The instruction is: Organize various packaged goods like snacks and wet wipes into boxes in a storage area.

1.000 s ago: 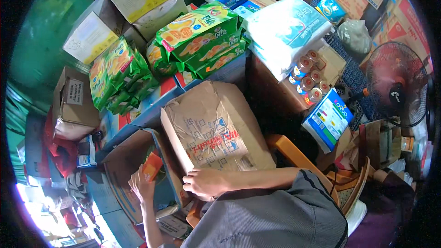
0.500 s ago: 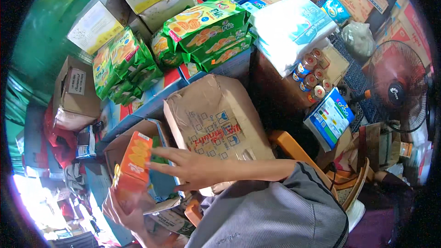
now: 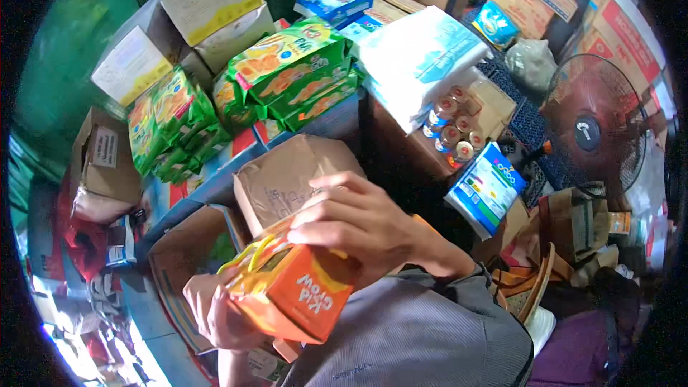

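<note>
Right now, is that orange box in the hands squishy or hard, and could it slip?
Probably stiff: the orange box keeps sharp corners under the right hand. It looks light enough, since the left hand only props one end. The glossy faces might be a bit slippery, so two hands seem wise.

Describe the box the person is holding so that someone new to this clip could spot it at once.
Start at the tall brown cardboard carton standing in the middle of the cluttered storeroom. Just below it, near the bottom of the picture, the left hand and right hand grip an orange box from opposite ends. Unlike the green packs stacked beyond and the brown cartons around, it is bright orange with a yellow plastic handle on top.
</note>
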Motion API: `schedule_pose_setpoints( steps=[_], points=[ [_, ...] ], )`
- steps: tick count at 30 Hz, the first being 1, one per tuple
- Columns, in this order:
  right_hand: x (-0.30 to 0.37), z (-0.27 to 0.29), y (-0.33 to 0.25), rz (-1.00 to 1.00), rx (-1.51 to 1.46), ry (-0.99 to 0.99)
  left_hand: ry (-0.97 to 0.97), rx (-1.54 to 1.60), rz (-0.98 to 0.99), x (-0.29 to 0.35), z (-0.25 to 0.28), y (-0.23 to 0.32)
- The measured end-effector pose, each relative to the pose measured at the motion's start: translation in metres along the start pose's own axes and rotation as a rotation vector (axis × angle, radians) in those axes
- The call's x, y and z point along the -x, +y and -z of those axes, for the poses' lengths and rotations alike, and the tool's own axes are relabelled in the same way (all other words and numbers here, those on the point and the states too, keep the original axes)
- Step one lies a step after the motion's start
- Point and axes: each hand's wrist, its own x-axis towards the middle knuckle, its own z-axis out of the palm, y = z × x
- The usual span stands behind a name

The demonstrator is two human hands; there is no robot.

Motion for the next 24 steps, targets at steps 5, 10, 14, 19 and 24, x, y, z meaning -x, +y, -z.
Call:
schedule_pose_setpoints(
  steps=[5, 10, 14, 19, 24],
  points=[
    [0.018, 0.065, 0.002, -0.136, -0.017, 0.073, -0.099, 0.076, -0.013, -0.036, -0.035, 0.001],
    [0.066, 0.117, 0.001, -0.407, 0.393, 0.520, 0.013, 0.157, 0.246, -0.072, -0.076, 0.001],
    [0.103, 0.154, 0.024, -0.578, 0.144, 1.447, -0.117, 0.699, 0.373, -0.079, -0.101, 0.010],
    [0.117, 0.205, 0.021, -0.478, 0.423, 1.582, -0.336, 0.645, 0.265, -0.072, -0.122, 0.028],
    [0.106, 0.231, 0.004, -0.523, 1.187, 1.176, -0.483, 1.037, 0.360, -0.071, -0.151, 0.057]
  ],
)
